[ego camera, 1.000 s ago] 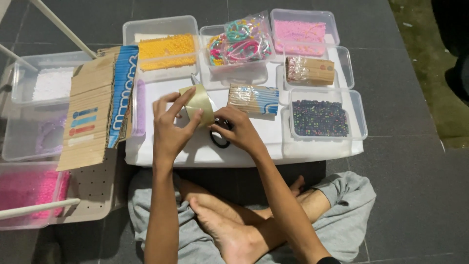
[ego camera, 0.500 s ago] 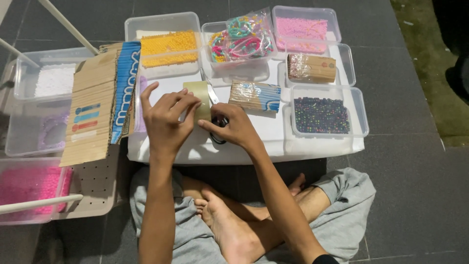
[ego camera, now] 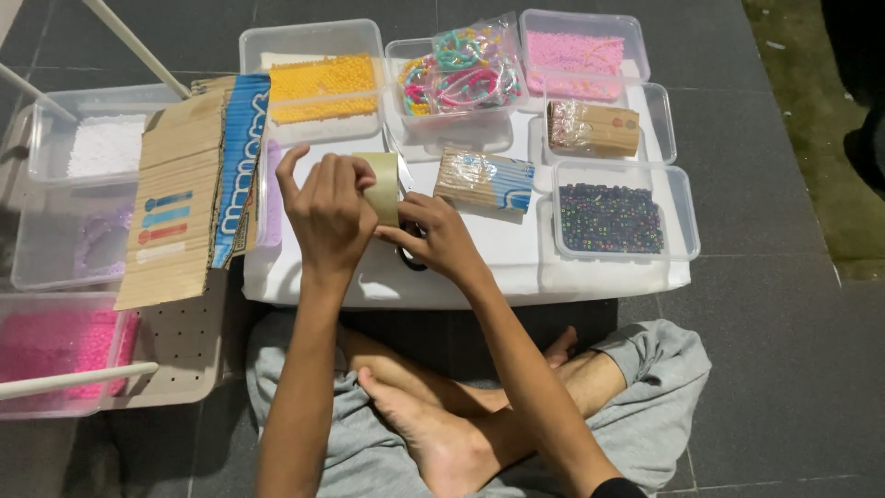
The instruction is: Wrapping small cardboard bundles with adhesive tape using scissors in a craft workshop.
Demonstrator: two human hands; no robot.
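Both my hands hold a roll of pale, yellowish tape (ego camera: 383,187) edge-on above a white board (ego camera: 516,267). My left hand (ego camera: 324,214) curls over the roll's left side with fingers closed on it. The fingertips of my right hand (ego camera: 444,242) pinch its lower right edge. Part of a pair of black scissors (ego camera: 412,261) shows on the board under my right hand, mostly hidden. A wrapped pack of wooden sticks (ego camera: 486,183) lies just right of the roll.
Clear boxes ring the board: yellow beads (ego camera: 318,88), a bag of coloured bracelets (ego camera: 466,69), pink beads (ego camera: 576,55), another stick pack (ego camera: 593,127), dark beads (ego camera: 610,219). At left are a cardboard sheet (ego camera: 175,212), white beads (ego camera: 106,143) and a pink bead box (ego camera: 55,346). My crossed legs (ego camera: 461,415) lie below.
The tape roll has turned from showing its round face to standing edge-on. My left hand has closed over it and my right fingers have come in to its lower edge.
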